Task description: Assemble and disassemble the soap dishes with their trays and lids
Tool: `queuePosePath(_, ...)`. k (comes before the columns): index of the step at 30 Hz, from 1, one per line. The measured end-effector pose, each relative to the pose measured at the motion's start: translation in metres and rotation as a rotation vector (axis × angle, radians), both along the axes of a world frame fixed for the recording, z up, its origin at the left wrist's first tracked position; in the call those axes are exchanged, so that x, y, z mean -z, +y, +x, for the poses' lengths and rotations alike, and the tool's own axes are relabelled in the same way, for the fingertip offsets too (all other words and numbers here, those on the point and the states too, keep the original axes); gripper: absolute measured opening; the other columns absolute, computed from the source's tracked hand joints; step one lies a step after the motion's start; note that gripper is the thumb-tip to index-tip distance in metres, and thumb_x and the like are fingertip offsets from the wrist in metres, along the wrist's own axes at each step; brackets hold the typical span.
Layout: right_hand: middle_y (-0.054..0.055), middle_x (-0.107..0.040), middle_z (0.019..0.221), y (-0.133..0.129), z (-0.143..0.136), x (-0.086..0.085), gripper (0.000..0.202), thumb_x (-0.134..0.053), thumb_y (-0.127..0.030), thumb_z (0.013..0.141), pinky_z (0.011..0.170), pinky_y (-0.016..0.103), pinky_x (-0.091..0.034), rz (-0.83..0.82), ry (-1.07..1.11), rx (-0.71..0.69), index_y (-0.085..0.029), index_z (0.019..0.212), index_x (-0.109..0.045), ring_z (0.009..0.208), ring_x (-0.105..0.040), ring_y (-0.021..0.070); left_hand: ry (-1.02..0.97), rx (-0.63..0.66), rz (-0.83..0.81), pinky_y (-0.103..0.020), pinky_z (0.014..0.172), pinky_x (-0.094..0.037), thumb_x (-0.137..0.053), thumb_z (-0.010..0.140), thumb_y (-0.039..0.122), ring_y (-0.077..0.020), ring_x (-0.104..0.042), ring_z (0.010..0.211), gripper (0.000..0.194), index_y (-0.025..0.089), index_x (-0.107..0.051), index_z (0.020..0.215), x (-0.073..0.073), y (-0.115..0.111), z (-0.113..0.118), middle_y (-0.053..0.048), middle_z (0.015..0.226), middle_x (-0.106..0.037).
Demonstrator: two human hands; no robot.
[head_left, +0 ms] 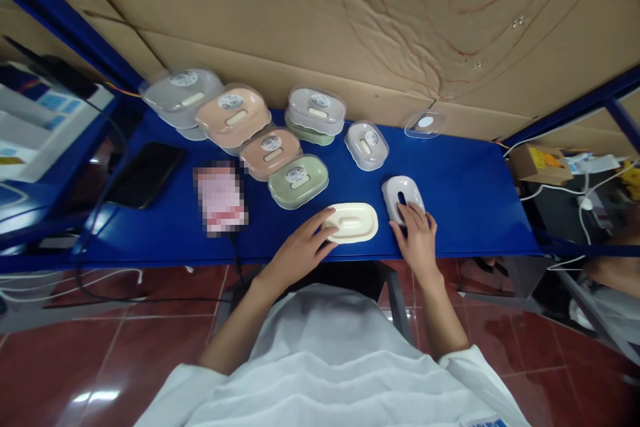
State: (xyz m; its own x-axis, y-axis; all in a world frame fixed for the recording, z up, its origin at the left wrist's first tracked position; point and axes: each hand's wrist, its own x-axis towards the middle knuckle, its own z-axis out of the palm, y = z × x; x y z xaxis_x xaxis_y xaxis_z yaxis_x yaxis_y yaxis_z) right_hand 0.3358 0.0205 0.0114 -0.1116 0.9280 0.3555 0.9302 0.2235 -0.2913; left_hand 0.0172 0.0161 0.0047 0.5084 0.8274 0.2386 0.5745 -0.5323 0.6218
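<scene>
My left hand (305,245) has its thumb and fingers on the left end of a cream oval tray (354,223), which lies near the front edge of the blue table. To the right, my right hand (416,235) grips the near end of a greyish-lilac oval cover (399,188) with a dark slot in its top. A small lilac case (367,145) with a clear lid and round label sits just behind. Left of it, a green case (299,181) lies behind the cream tray.
Stacked peach (234,117) and grey (317,109) cases stand along the cardboard wall (300,13). A clear lid (425,124) leans at the back. A black phone (146,175) lies left. At far right, a person's arm (615,273) shows.
</scene>
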Motion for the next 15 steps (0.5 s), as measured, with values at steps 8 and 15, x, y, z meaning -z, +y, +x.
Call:
queuePosePath(8,0.006,-0.06,0.158,-0.015,-0.034,-0.014,0.05,-0.045,-0.022,0.111,0.131,0.063,-0.029,-0.171,0.067,-0.477,-0.033,0.159,-0.049,0.157,-0.044,0.0287,-0.064,-0.093,0.051,-0.05,0.128,-0.044,-0.059,0.105,0.02,-0.0307,-0.032,0.164,0.053,0.028,-0.049,0.156,0.004,-0.006,-0.005,-0.012,0.176,-0.028)
queuePosePath(15,0.008,-0.059,0.159,0.006,-0.05,-0.007,0.055,-0.043,-0.011,0.107,0.13,0.055,-0.037,-0.127,-0.099,-0.662,-0.024,0.161,-0.049,0.158,-0.042,0.0256,-0.055,-0.095,0.197,-0.053,0.127,-0.045,-0.06,0.105,0.018,-0.0312,-0.037,0.161,0.037,0.022,-0.063,0.142,0.01,-0.001,-0.005,-0.013,0.164,-0.05)
